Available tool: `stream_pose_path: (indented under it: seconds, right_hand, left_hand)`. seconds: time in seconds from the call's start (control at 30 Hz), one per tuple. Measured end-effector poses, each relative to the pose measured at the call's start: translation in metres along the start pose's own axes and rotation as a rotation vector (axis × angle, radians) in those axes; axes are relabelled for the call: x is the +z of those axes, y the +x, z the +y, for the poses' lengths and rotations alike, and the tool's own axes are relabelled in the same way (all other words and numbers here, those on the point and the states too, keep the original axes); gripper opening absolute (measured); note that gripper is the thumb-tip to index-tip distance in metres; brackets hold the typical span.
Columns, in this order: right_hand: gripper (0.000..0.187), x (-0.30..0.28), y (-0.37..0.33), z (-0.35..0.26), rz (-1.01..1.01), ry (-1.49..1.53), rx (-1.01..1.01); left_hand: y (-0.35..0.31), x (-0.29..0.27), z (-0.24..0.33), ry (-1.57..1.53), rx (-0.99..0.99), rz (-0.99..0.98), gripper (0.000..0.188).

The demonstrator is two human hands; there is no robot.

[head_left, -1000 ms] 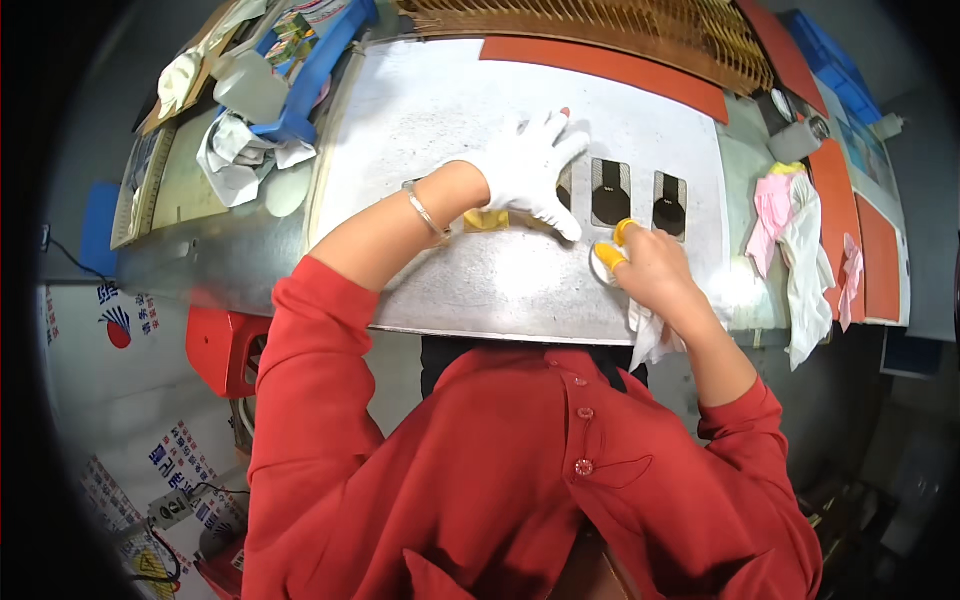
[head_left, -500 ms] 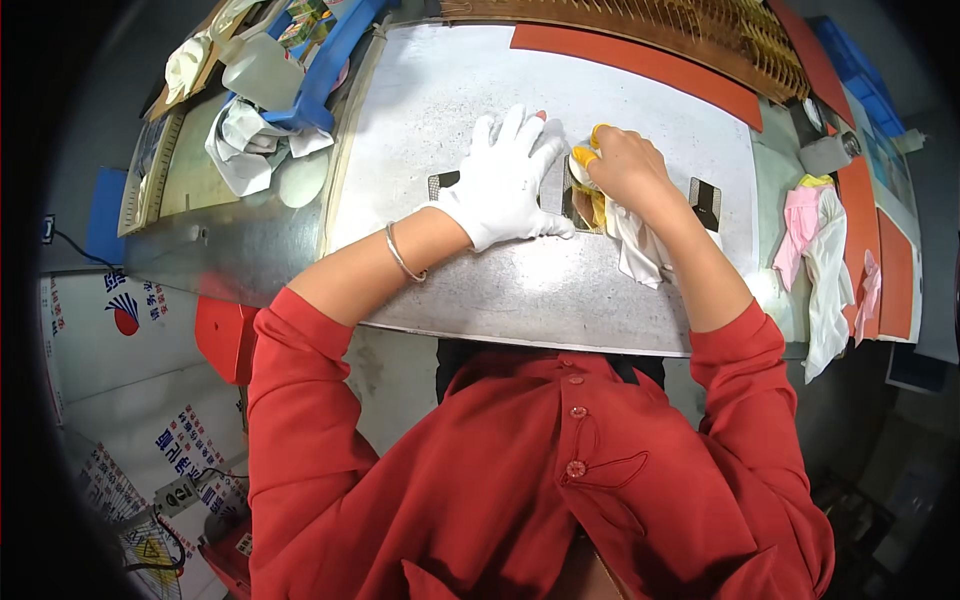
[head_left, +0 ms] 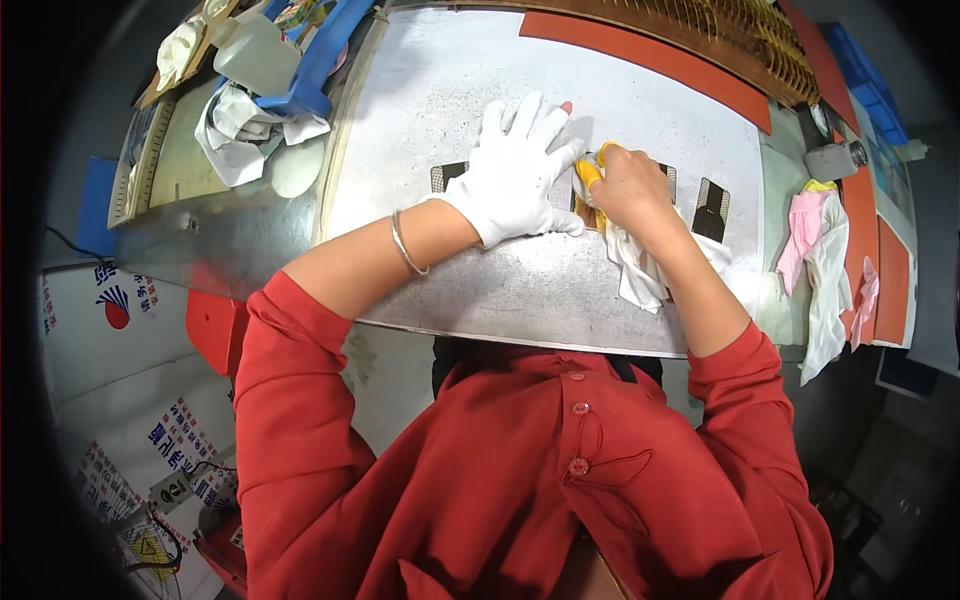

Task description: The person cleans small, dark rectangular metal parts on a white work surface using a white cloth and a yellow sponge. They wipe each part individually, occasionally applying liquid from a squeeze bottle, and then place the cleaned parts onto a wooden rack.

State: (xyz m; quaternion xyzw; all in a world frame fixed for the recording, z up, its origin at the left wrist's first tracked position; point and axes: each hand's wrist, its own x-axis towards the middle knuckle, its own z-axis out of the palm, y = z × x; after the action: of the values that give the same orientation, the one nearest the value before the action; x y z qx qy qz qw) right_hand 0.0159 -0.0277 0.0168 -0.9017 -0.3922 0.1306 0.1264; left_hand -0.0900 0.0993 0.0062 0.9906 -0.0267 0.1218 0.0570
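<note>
My left hand, in a white glove, lies flat with its fingers spread on the pale worktop. One fingertip of the glove is bare. My right hand wears yellow finger cots and is closed on a white cloth, which trails toward me below the palm. Its fingertips point down just right of the gloved thumb; what they press on is mostly hidden. Small dark plates with mesh patches lie around the hands: one plate to the right, another plate partly under the glove's left side.
A red-orange strip and a wooden rack of thin metal pieces border the far side. At left stand a blue bin, a translucent bottle and crumpled white cloths. Pink-and-white cloths hang at right near another bottle.
My right hand has shifted slightly right and nearer, with the cloth. My gloved hand has moved slightly right and away from me, still spread. A dark plate right of the right hand shows more now.
</note>
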Motion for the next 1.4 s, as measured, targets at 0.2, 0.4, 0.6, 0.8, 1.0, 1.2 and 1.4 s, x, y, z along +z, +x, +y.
stream_pose_path:
  seconds: [0.2, 0.4, 0.6, 0.8, 1.0, 1.2, 1.4]
  right_hand:
    - [0.021, 0.002, -0.018, -0.006, 0.013, 0.002, 0.019]
    - [0.021, 0.008, -0.037, -0.005, -0.006, -0.022, -0.014]
    - [0.022, 0.010, -0.055, -0.009, -0.020, -0.013, -0.024]
    - [0.019, 0.016, -0.072, -0.006, -0.013, 0.044, -0.070]
    - [0.021, 0.004, -0.087, -0.009, -0.099, 0.033, -0.088]
    - [0.023, -0.032, -0.057, -0.026, 0.042, 0.018, -0.187]
    - [0.023, -0.006, 0.013, -0.053, 0.007, 0.063, -0.159]
  left_hand:
    - [0.002, 0.002, -0.003, 0.025, 0.101, -0.022, 0.079]
    - [0.002, 0.000, -0.004, -0.006, 0.098, -0.071, 0.089]
    - [0.006, -0.010, -0.001, -0.005, 0.038, -0.229, 0.104]
    - [0.006, -0.014, -0.005, -0.014, 0.045, -0.277, 0.107]
    - [-0.003, -0.016, -0.009, -0.053, 0.034, -0.216, 0.106]
    - [-0.040, -0.031, -0.031, -0.003, -0.140, -0.145, 0.095]
    - [-0.063, -0.022, -0.030, 0.049, -0.170, -0.048, 0.093]
